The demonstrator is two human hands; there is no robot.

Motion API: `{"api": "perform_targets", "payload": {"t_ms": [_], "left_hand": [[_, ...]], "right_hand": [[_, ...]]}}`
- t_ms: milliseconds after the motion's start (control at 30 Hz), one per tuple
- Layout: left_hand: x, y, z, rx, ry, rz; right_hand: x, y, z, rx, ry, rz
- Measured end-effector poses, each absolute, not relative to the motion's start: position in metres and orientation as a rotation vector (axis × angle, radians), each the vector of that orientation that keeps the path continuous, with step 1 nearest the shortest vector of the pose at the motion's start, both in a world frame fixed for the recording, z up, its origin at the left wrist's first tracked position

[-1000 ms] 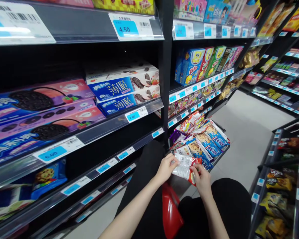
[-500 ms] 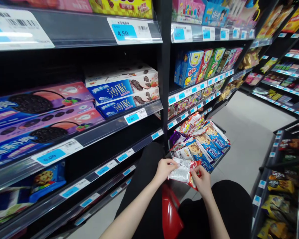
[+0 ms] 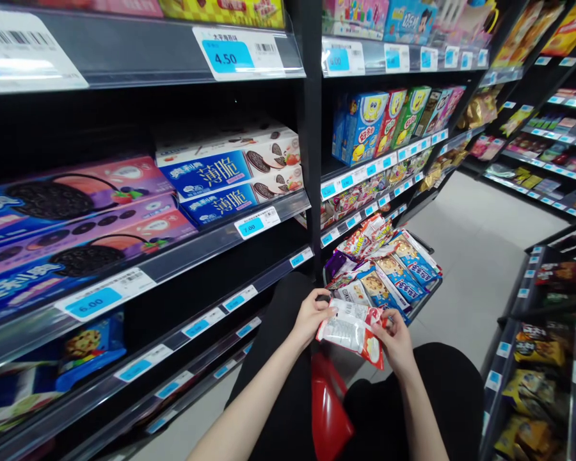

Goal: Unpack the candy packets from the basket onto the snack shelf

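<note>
Crinkly white-and-red snack packet (image 3: 352,333) sits between both my hands, left hand (image 3: 307,317) and right hand (image 3: 396,339), fingers pinched shut on its ends. Feels light, floppy, probably slippery; grab the edges. Basket of cookie packs (image 3: 388,269) just behind.

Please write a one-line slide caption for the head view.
Both hands, left hand and right hand, hold a red-and-white snack packet beside stocked shelves.

Black shelf (image 3: 249,230): purple cookie boxes (image 3: 77,224) at its left end, blue-white boxes (image 3: 230,173) stacked toward its right edge (price tags along front rail). Basket (image 3: 425,296) of snack packets (image 3: 388,269) on floor (image 3: 470,256).
</note>
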State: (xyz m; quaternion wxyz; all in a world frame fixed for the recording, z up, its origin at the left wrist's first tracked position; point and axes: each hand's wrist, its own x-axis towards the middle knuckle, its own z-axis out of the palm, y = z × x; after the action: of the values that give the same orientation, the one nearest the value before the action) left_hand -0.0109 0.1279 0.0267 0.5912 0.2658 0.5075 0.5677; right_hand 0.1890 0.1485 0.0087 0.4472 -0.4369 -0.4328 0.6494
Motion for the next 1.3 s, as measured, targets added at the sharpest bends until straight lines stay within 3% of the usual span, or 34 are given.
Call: {"api": "perform_targets", "payload": {"t_ms": [200, 400, 700, 1100, 1300], "left_hand": [[-0.011, 0.124, 0.024, 0.590, 1.120, 1.254], [-0.009, 0.118, 0.022, 0.754, 1.101, 0.853], [-0.012, 0.120, 0.027, 0.791, 1.070, 0.978], [-0.006, 0.124, 0.026, 0.815, 1.298, 1.009], [-0.006, 0.125, 0.028, 0.797, 1.157, 1.081]], "right_hand": [[0.198, 0.148, 0.003, -1.061, -1.098, 1.572], [0.210, 0.145, 0.008, -1.057, -1.127, 1.656], [0.216, 0.153, 0.015, -1.091, -0.981, 1.806], [0.217, 0.154, -0.007, -1.191, -0.896, 1.629], [0.212, 0.156, -0.009, -1.201, -0.870, 1.489]]}}
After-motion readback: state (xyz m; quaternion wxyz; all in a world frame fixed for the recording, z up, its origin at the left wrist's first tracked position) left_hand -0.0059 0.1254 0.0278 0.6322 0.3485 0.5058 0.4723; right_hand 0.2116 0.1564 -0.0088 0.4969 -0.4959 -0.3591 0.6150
